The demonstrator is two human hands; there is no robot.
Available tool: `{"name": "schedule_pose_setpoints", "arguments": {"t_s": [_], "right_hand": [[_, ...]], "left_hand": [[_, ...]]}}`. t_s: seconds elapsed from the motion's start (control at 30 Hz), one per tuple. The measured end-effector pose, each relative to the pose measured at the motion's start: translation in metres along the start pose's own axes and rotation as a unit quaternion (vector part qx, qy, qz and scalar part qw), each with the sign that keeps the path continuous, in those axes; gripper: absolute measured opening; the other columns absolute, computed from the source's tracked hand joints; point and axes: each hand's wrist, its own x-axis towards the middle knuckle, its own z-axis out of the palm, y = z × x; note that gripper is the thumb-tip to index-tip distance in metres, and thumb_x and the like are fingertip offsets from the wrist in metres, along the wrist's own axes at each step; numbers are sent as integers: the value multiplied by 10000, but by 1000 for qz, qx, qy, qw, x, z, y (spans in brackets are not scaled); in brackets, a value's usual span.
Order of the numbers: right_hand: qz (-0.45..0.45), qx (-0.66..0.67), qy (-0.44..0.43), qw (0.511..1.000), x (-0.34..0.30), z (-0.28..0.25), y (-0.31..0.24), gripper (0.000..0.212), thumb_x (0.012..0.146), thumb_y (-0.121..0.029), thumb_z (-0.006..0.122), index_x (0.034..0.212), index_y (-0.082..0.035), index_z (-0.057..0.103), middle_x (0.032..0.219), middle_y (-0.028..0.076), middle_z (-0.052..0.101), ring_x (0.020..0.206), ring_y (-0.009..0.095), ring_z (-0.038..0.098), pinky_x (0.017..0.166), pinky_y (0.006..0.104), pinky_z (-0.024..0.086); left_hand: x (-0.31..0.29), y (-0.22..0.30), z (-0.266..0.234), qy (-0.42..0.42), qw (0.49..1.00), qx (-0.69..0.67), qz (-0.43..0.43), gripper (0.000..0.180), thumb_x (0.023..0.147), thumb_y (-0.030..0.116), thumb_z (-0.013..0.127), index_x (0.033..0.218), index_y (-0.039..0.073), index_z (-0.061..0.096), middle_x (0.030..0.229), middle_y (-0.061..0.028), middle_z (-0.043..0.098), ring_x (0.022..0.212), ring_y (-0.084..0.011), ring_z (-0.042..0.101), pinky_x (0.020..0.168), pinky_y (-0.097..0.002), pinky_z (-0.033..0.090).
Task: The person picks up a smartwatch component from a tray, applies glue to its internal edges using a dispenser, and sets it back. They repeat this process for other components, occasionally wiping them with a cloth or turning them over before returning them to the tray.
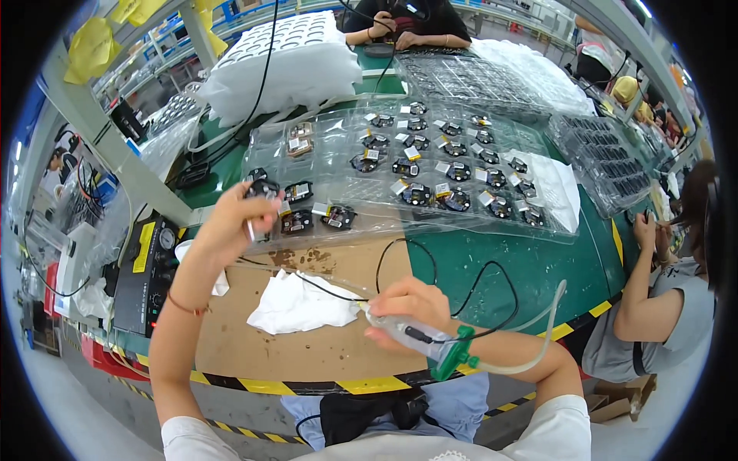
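My left hand pinches a small round black electronic assembly above the near left corner of a clear plastic tray. A pale strip shows below its fingers; I cannot make out whether it belongs to the assembly. In the tray's pockets sit several similar black assemblies, many with a small silver-and-yellow battery-like piece beside them. My right hand is closed around a clear dispensing syringe with a green cap and an air hose. Its tip points left, over brown board, beside a crumpled white cloth.
A black control box with a gauge stands at left. Stacked white foam trays rise behind the clear tray. Black trays lie at right. A black cable loops across the green mat. Co-workers sit opposite and at right.
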Motion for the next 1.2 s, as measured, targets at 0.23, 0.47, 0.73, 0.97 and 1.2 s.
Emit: {"name": "schedule_pose_setpoints", "arguments": {"t_s": [0.23, 0.47, 0.73, 0.97, 1.2], "right_hand": [[-25, 41, -10, 999, 0, 6, -3, 344, 607, -84, 760, 904, -78, 587, 784, 63, 590, 602, 173, 594, 482, 249, 470], [-27, 51, -14, 998, -1, 2, -5, 305, 622, -66, 739, 882, -73, 578, 756, 58, 566, 598, 180, 582, 484, 259, 469], [-45, 23, -22, 998, -3, 5, -1, 357, 597, -111, 770, 902, -84, 586, 794, 55, 606, 585, 158, 601, 456, 238, 469], [-40, 38, -32, 998, -1, 4, -3, 367, 594, -95, 771, 907, -90, 579, 806, 55, 602, 592, 166, 599, 465, 242, 469], [13, 53, -47, 997, -2, 4, -5, 342, 631, -86, 759, 916, -84, 571, 816, 70, 595, 662, 192, 593, 533, 261, 479]], "left_hand": [[53, 42, -20, 12, 999, -8, 41, 99, 782, -51, 544, 860, -68, 486, 689, -54, 503, 587, -78, 463, 458, -189, 319], [76, 67, -53, 35, 985, -163, 36, 241, 807, -79, 479, 1024, -176, 441, 811, -120, 527, 616, -90, 500, 513, -151, 446], [84, 43, -67, 67, 992, -87, -59, 177, 798, -66, 486, 942, -167, 466, 926, -209, 572, 787, -183, 621, 598, -183, 561], [84, 46, -77, 62, 993, 49, -93, 171, 805, -55, 493, 941, -156, 512, 942, -186, 587, 795, -185, 625, 624, -170, 552], [104, 33, -76, 73, 981, 135, -116, 123, 772, -44, 564, 880, -101, 553, 846, -125, 595, 562, -83, 505, 402, -169, 396]]}}
